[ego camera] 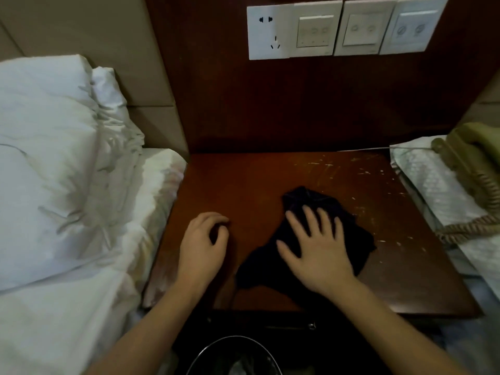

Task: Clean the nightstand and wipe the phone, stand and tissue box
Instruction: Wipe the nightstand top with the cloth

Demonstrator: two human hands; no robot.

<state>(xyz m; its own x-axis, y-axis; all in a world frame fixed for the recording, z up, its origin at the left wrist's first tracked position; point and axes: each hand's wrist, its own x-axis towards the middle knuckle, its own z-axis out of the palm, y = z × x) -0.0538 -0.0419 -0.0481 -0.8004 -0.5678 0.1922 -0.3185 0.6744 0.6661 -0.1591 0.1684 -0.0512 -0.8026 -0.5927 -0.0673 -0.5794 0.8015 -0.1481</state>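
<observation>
A dark cloth [303, 201] lies crumpled on the brown wooden nightstand [251, 180], right of its middle. My right hand [315, 247] lies flat on the cloth with fingers spread, pressing it to the wood. My left hand [201, 244] rests on the nightstand's left front part, fingers curled under, holding nothing that I can see. An olive-green corded phone [470, 158] lies off the nightstand, on the white bedding at the right, its coiled cord [470, 227] trailing toward the front. No stand or tissue box is in view.
A bed with a white pillow [54, 147] borders the nightstand on the left. A second bed [443, 190] borders it on the right. A wall panel of sockets and switches [341, 28] hangs above. A round bin [235, 358] stands below the front edge. Pale scratches mark the nightstand's right half.
</observation>
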